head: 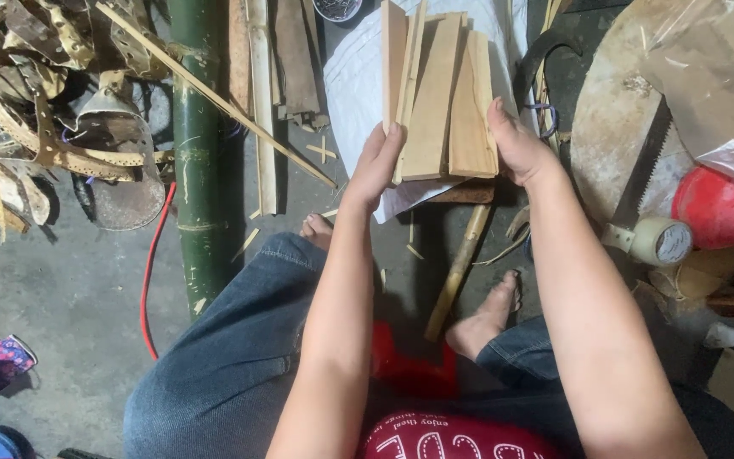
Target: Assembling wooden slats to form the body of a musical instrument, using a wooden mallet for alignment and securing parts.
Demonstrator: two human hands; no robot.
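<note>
Head view: bundle of flat wooden slats [439, 98] gripped between both hands above white sack [358, 76] on concrete floor [70, 289]. Left hand [375, 161] fingers clamped on bundle's left edge; right hand [516, 144] clamped on right edge, likely squaring lower ends flush. Bamboo stick [456, 272] lies below, between bare feet. Green bamboo pole [197, 153] at left, red cable [153, 263] beside it. Handsaw [643, 170], tape roll [663, 240], red ball [715, 208] at right. Cluttered workshop floor.
</note>
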